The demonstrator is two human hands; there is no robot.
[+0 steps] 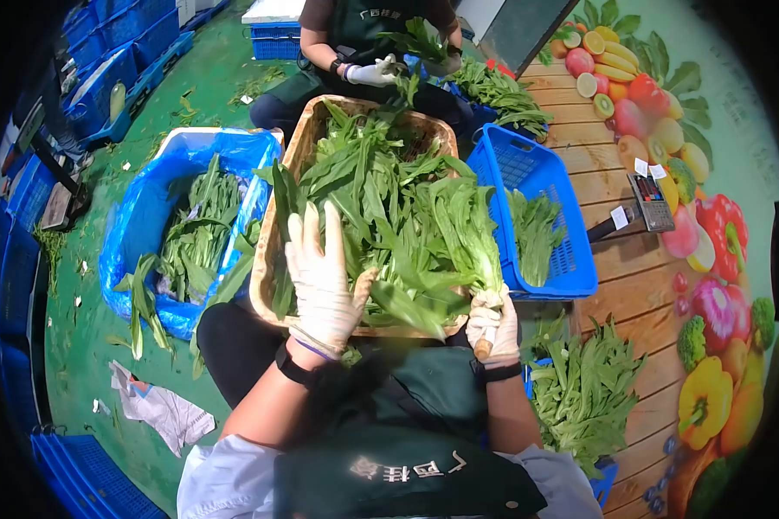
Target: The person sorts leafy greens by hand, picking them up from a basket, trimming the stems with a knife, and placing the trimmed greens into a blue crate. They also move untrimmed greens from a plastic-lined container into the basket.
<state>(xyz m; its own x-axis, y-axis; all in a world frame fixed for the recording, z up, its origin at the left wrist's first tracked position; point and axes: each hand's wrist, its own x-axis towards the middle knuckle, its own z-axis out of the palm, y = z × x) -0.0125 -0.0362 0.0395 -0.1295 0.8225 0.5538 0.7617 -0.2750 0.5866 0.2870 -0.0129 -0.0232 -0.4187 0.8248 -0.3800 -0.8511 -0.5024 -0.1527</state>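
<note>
My right hand [494, 327], in a white glove, is closed around the stem end of a bunch of long-leaf lettuce [467, 227]. A short tan, wooden-looking handle [485, 344] pokes out below the same fist; the rest of it is hidden. My left hand [318, 281], gloved with a stained thumb, is raised with its fingers stretched out, and holds nothing. Beneath both hands stands a tan crate [446, 130] heaped with loose green leaves [355, 177]. A blurred leaf [411, 307] is near the crate's front edge, between my hands.
A blue-lined bin [121, 259] with leaves stands left, a blue basket [571, 251] with a few leaves right. More lettuce [584, 389] is piled by my right arm. Another person [368, 73] in white gloves handles greens opposite. Torn paper [160, 406] lies on the floor.
</note>
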